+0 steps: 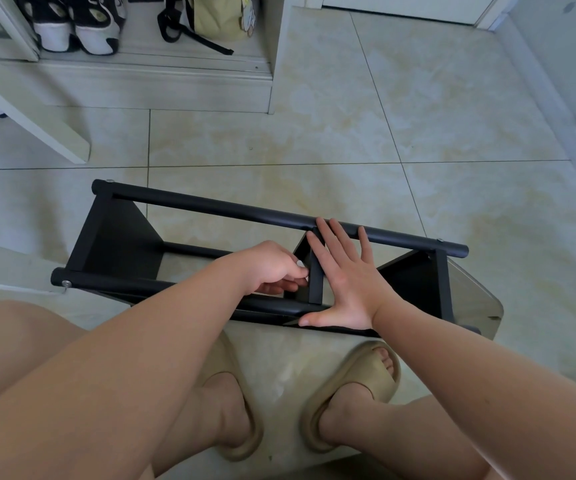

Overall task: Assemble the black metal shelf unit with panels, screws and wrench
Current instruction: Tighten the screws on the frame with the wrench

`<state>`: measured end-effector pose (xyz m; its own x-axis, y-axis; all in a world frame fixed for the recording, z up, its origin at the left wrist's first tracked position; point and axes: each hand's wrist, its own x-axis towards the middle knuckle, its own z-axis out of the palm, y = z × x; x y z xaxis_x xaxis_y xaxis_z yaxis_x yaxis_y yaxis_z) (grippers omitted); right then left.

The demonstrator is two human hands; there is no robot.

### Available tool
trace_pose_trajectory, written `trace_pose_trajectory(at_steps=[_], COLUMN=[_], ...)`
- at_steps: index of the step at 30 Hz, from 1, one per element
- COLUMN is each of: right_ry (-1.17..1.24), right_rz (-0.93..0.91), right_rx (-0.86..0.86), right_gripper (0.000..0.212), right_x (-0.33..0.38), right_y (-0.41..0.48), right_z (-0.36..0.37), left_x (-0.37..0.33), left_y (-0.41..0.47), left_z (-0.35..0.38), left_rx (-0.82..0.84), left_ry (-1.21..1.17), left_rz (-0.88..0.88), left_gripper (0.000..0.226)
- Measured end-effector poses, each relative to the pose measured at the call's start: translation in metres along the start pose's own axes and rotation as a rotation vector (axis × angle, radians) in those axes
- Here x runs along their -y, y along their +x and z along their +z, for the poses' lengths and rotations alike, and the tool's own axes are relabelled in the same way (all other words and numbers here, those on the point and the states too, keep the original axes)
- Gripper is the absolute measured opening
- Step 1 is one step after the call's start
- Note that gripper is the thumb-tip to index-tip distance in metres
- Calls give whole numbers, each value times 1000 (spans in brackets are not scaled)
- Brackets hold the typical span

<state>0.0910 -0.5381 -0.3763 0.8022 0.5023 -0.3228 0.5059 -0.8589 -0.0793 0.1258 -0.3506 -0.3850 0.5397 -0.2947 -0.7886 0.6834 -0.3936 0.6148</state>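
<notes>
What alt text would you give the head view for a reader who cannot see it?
A black metal shelf unit lies on a tiled floor; the right hand rests flat across its middle panel, the left hand curls beside it.

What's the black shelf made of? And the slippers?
Shelf: looks like painted metal, matte black; faint sheen on its round tubes, silver screws at the ends. Slippers: probably foam or rubber, tan, thick, smooth, moulded in one piece.
</notes>
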Motion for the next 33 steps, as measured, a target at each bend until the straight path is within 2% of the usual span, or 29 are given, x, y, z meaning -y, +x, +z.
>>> trace_pose_trajectory(at_steps=[5,10,25,33], right_ry=[4,6,-3,-10], right_rz=[2,2,-2,1], right_rx=[-6,-9,-8,5], right_gripper=[137,137,137,137], right_x=[0,0,0,0], right_y=[0,0,0,1], right_z=[1,1,1,0], left_x=[-2,0,-1,2], left_y=[-3,-2,-3,-3], left_z=[1,-2,-4,-7], left_rx=[38,73,96,139], left_ry=[-55,-20,110,273], left_rz=[-83,-102,-48,20], left_gripper=[6,17,12,16])
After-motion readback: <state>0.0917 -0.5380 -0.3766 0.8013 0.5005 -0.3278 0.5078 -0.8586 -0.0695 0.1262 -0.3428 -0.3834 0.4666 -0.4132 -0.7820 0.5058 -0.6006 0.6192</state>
